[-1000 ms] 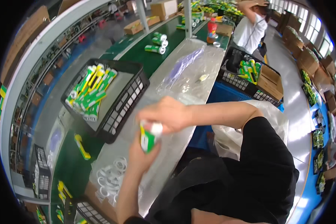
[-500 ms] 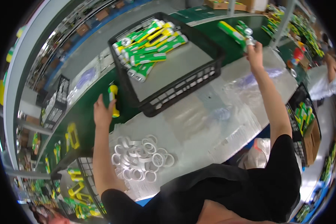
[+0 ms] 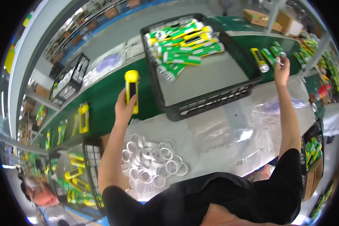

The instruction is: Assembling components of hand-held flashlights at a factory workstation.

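Note:
My left hand [image 3: 125,107] is closed around the lower part of a yellow flashlight [image 3: 132,88] with a dark panel, held upright over the green belt. Off to the right, my right hand [image 3: 281,71] has its fingers pinched at the silver end of a green flashlight [image 3: 278,49]; whether they grip it or a small white piece is unclear. Beside that hand lie another green flashlight [image 3: 267,56] and a yellow one [image 3: 259,60]. Between my hands sits a black crate [image 3: 211,103], partly filled with green and yellow flashlights [image 3: 182,58].
White rings [image 3: 150,160] lie heaped on the grey, plastic-covered table [image 3: 199,150] before me. More flashlights rest on the green belt [image 3: 101,107] at left and in a crate [image 3: 92,162] below it. A metal post [image 3: 316,52] rises at right. Another person [image 3: 41,192] sits lower left.
My left hand, earlier open beside the yellow flashlight, has closed on it and raised it. My right hand stays by the green flashlights. The whole view has shifted, moving the crate rightward in it.

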`<state>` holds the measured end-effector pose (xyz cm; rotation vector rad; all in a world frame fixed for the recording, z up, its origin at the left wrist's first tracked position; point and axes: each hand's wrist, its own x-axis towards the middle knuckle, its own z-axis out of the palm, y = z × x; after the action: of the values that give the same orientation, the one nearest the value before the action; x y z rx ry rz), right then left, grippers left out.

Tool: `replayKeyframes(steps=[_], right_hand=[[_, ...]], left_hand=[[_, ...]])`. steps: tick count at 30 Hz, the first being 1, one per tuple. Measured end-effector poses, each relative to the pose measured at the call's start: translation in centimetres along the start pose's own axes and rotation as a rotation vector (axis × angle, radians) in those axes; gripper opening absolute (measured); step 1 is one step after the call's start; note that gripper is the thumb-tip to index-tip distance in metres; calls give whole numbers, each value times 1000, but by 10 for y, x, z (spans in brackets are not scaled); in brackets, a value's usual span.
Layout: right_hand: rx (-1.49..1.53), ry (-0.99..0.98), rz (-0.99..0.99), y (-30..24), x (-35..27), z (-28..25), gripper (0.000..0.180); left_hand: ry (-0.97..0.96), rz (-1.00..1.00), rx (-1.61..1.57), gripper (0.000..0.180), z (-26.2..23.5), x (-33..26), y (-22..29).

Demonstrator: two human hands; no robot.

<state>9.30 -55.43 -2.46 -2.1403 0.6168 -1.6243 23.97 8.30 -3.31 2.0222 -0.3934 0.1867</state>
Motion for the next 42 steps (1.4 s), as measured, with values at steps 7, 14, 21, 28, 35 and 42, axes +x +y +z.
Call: replayKeyframes(steps=[7, 14, 21, 28, 35, 42], right_hand=[[763, -1019, 149, -232, -130, -113, 28], [1306, -974, 835, -292, -226, -158, 57], [1339, -1459, 755, -302, -259, -211, 59], [1288, -1587, 706, -298, -267, -226, 49], [1144, -1411, 688, -297, -269, -228, 36], [1264, -1305, 726, -284, -280, -228, 39]], left_hand=[[-252, -27, -558, 62, 36, -136, 138], [-535, 347, -333, 49, 80, -232, 138], [-526, 258, -681, 38, 84, -219, 153], [-491, 151, -538, 22, 84, -230, 158], [-555, 371, -309, 29, 76, -231, 186], [-756, 748, -212, 48, 91, -226, 187]])
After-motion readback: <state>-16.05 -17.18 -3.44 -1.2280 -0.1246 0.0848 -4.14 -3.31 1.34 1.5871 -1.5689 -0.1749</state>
